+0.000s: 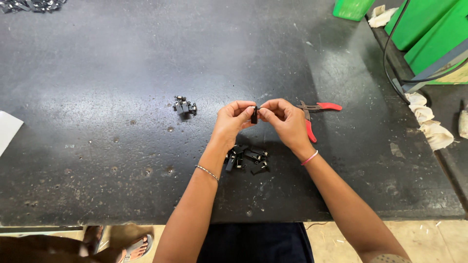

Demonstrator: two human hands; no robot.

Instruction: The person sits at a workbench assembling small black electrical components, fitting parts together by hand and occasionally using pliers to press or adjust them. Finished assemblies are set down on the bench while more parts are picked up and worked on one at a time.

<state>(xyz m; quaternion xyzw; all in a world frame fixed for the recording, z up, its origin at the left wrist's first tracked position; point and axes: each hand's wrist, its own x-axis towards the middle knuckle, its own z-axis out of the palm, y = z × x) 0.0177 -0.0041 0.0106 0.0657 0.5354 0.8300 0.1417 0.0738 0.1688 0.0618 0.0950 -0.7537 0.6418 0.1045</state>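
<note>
Small black part (254, 115) pinched between fingertips of left hand (233, 122) and right hand (287, 121) above the table (97, 73), mid-assembly by the look of it; small finished cluster (185, 105) to the left, loose pile (246, 157) waiting underneath, red-handled pliers (314, 114) untouched.

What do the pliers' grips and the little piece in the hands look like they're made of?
Pliers: dull grey metal jaws, with red grips that look like smooth plastic or rubber sleeves. Small black part, pinched between left hand and right hand: matte black, probably plastic; too small to be sure.
</note>
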